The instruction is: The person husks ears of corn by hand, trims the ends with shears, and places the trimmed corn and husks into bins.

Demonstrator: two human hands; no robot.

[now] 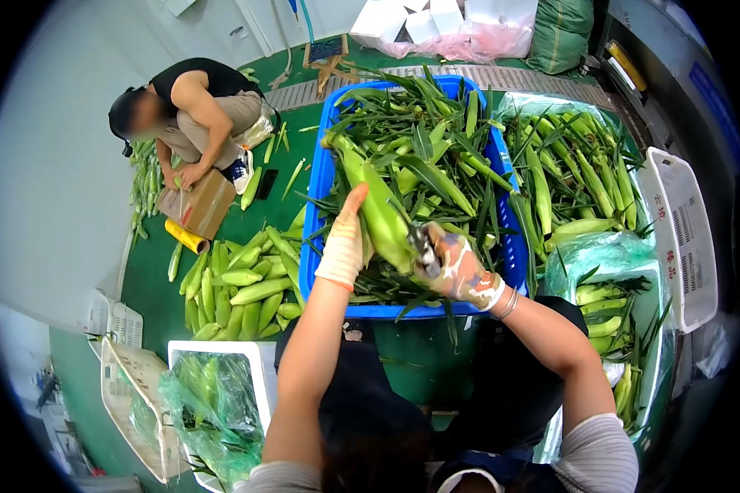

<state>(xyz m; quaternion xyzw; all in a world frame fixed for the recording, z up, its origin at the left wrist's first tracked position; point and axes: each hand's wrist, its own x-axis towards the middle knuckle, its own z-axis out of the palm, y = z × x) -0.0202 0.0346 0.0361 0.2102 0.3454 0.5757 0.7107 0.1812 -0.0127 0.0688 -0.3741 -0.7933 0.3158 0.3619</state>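
My left hand [344, 248], in a pale glove with orange edging, is closed round the side of a large green ear of corn [378, 209] in its husk. The ear is tilted over the blue basket [314, 238], its lower end toward my right hand. My right hand [460, 267], in a camouflage-patterned glove, is closed on a small dark and silvery tool [424, 246] against that lower end. The tool's exact kind is partly hidden by my fingers. Beneath the ear, the basket is heaped with husk leaves [436, 177] and green stalk pieces.
Husked ears [247, 283] lie piled on the green floor at left. Beyond them a co-worker [201, 115] crouches by a cardboard box [197, 204]. At right, a plastic-lined box [575, 168] holds more corn beside a white crate [681, 238]. A white foam box [259, 370] stands at lower left.
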